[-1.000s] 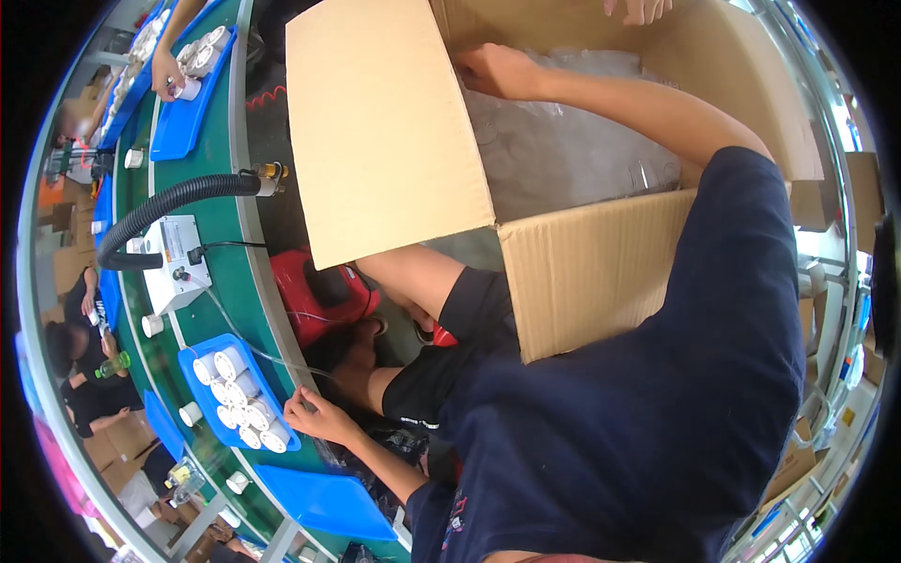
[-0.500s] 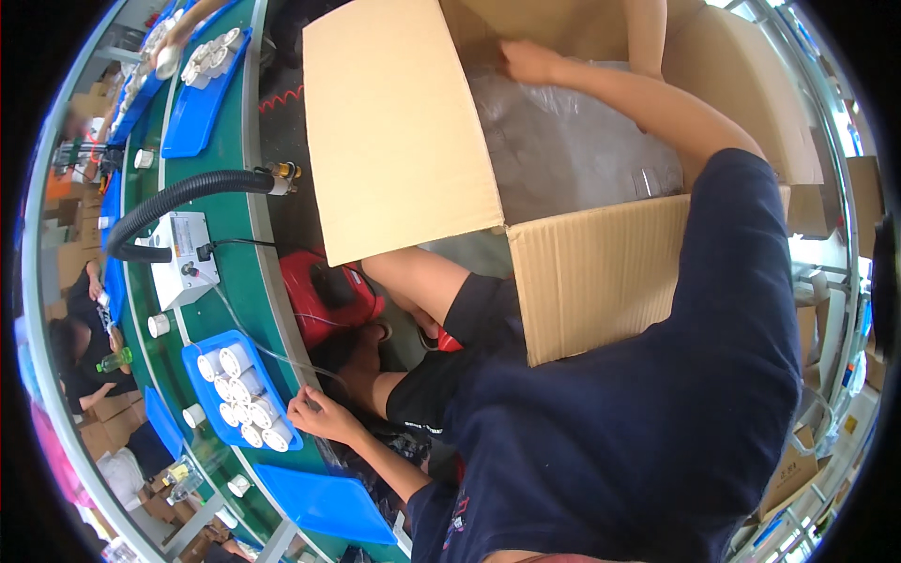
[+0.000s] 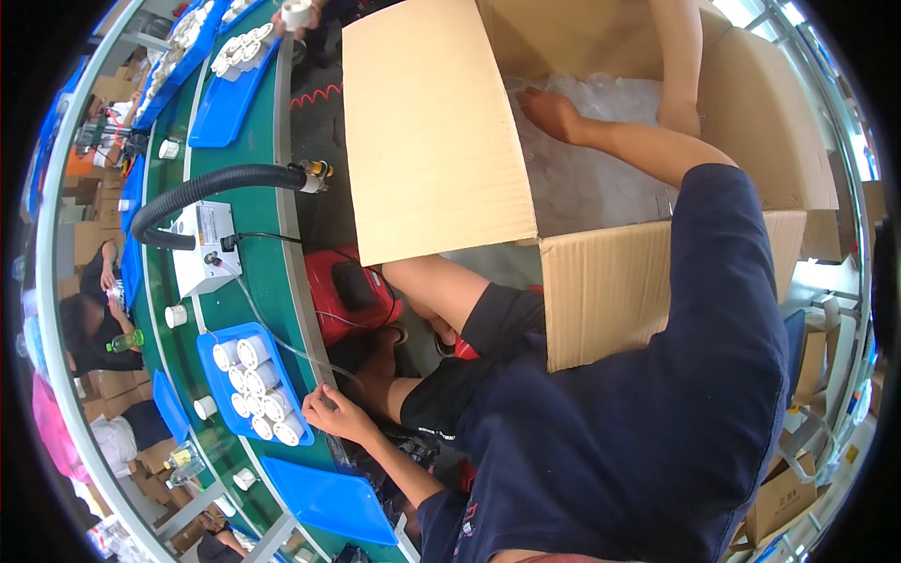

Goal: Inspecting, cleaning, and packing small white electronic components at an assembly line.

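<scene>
My right hand reaches into a large open cardboard box, its fingers bent together over clear plastic contents. Whatever it pinches there is hidden. Rounded see-through shapes show in the plastic. A co-worker's arm comes into the box from the far side, and its hand rests close to my right forearm. My left hand is by the bench edge, fingers curled; I cannot make out what is in them. Beside it lies a blue tray of white-lidded jars.
A green conveyor bench runs along the left, carrying a white device with a black flexible hose. Another blue tray lies nearer me. A red machine stands under the bench. Several people work beyond it.
My right hand has moved a little down in the box, and more rounded clear shapes show there. At the upper left, a co-worker's hand now holds up a white jar. My left hand stays by the tray.
</scene>
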Demonstrator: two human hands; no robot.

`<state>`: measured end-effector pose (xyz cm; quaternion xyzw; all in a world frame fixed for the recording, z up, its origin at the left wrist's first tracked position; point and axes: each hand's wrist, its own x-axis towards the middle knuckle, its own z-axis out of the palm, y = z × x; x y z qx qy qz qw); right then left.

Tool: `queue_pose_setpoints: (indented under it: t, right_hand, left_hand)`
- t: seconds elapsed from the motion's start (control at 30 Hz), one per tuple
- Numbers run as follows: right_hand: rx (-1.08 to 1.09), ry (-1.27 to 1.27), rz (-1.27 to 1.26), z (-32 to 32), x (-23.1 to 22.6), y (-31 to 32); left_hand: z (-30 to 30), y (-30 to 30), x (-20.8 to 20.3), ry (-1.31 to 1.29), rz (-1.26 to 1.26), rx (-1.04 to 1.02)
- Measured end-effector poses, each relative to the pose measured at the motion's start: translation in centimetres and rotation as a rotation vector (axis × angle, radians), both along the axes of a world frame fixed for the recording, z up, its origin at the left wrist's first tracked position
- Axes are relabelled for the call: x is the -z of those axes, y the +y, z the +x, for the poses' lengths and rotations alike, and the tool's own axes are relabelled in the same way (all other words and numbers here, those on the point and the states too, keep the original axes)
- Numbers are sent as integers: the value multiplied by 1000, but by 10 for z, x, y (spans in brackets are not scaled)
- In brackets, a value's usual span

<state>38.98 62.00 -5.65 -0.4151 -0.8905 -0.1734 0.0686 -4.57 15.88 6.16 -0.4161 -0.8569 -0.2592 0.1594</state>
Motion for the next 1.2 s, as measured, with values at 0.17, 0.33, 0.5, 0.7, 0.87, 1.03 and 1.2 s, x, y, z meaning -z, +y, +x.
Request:
queue_pose_setpoints:
  t: [0.17, 0.33, 0.5, 0.7, 0.87, 1.03, 1.2]
  right_hand:
    - [30, -295, 0, 0, -11, 1]
    - [262, 312, -392, 7, -42, -4]
    - [4, 325, -468, 7, -32, -9]
    - [22, 322, -470, 13, -32, 1]
    - [38, 479, -501, 13, -82, 7]
    - [-112, 502, -303, 10, -119, 24]
    - [-25, 935, -410, 43, -170, 52]
  left_hand:
    - [1, 3, -1, -2, -12, -10]
    - [4, 4, -1, 29, 3, -15]
    - [6, 7, -3, 47, 24, -46]
    - [-1, 2, 3, 52, 8, -23]
    - [6, 5, 0, 18, 13, -36]
    - [3, 3, 0, 21, -1, -40]
    - [3, 6, -2, 34, 11, -29]
